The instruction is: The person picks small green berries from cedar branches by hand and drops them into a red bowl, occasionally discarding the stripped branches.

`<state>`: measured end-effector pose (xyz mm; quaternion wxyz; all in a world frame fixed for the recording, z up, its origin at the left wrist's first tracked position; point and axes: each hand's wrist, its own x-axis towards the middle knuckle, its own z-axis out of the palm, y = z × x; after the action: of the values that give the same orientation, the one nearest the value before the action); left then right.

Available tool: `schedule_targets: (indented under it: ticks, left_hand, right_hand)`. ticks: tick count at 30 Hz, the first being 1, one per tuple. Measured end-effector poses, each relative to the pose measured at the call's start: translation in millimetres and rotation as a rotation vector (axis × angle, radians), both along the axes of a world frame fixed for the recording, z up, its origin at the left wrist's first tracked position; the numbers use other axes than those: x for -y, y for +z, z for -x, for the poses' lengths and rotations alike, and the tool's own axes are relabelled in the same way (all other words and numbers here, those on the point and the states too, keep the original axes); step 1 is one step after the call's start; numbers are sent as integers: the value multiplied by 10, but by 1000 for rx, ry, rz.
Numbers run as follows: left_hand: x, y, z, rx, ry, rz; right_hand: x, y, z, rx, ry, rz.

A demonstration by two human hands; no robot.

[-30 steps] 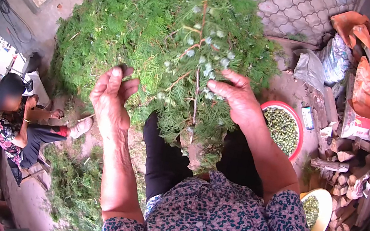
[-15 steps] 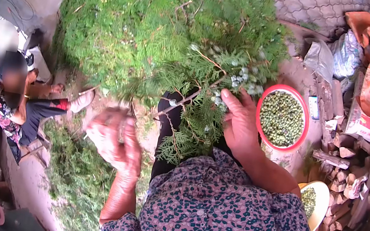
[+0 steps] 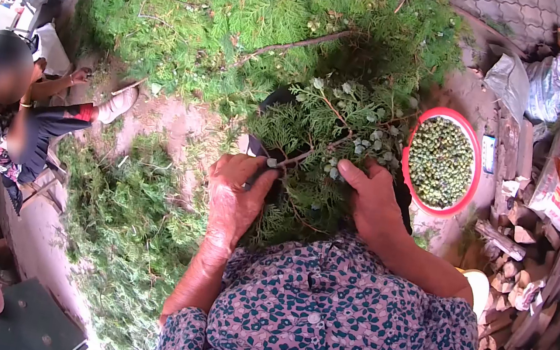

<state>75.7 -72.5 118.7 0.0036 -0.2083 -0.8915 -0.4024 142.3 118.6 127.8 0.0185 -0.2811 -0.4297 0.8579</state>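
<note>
A leafy conifer branch (image 3: 312, 149) with pale blue-green cones (image 3: 374, 144) lies across my lap, its woody stem slanting up to the right. My left hand (image 3: 236, 190) is closed around the stem's lower end, thumb and fingers pinched together. At the branch's right side, my right hand (image 3: 376, 201) grips the cone-bearing sprigs between thumb and fingers; the exact fingertip contact is partly hidden by foliage. Just right of that hand sits a red-rimmed basin (image 3: 476, 174) holding many green cones (image 3: 442, 163).
A big heap of green branches (image 3: 195, 18) spreads ahead, and more cut foliage (image 3: 136, 225) lies at left. Another person (image 3: 28, 116) sits at far left. Split firewood (image 3: 513, 276), plastic bags (image 3: 546, 87) and a yellow basin (image 3: 476, 288) stand at right.
My left hand has moved right and closed on the stem's lower end. My right hand stays at the cone sprigs. The view has shifted slightly.
</note>
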Motion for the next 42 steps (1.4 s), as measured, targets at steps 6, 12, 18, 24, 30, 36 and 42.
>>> schedule_targets:
  ticks: [6, 12, 18, 24, 30, 36, 42]
  left_hand:
    - [2, -123, 48, 363, 144, -398]
    - [-53, -33, 149, 564, 187, -493]
    - [-112, -12, 153, 539, 185, -466]
    - [-127, -49, 146, 511, 185, -472]
    - [-58, -91, 157, 597, 189, -543]
    - [64, -139, 363, 494, 50, -489]
    - [11, -218, 753, 979, 259, -901]
  right_hand:
    - [-433, 289, -147, 168, 612, -805]
    - [-367, 407, 33, -470, 579, -1287]
    - [197, 108, 596, -538, 446, -1171]
    - [236, -130, 734, -586, 458, -1300]
    - [124, 136, 811, -97, 646, -594]
    - [12, -100, 806, -213, 531, -202]
    - [-26, -122, 791, -200, 593, -248]
